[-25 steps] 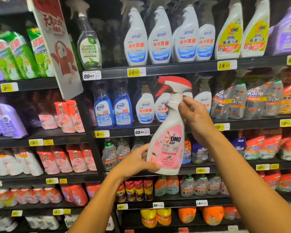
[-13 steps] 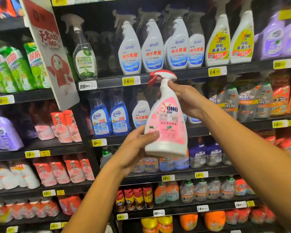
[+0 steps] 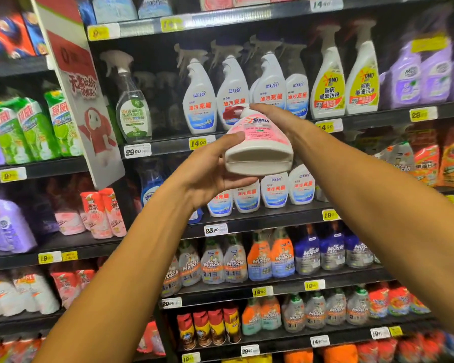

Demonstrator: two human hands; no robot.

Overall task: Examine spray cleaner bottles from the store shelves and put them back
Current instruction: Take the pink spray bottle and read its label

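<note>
Head view: we see a white plastic spray bottle with a pink OMO label and red trigger head (image 3: 257,142) held up in both hands before the dark store shelving (image 3: 260,221), tipped so its hollow white base faces us and its trigger end points away at the shelves. The left hand (image 3: 210,171) grips the base end, thumb laid along the label side and fingers curled under the bottom edge. The right hand (image 3: 281,119) wraps the neck and shoulder, fingers bent over the top; we cannot tell where its thumb lies. Behind the bottle stands a row of white spray bottles with blue-and-red labels (image 3: 231,95) near the front edge of their shelf, with two white spray bottles with yellow OMO labels (image 3: 346,90) at the right.
</note>
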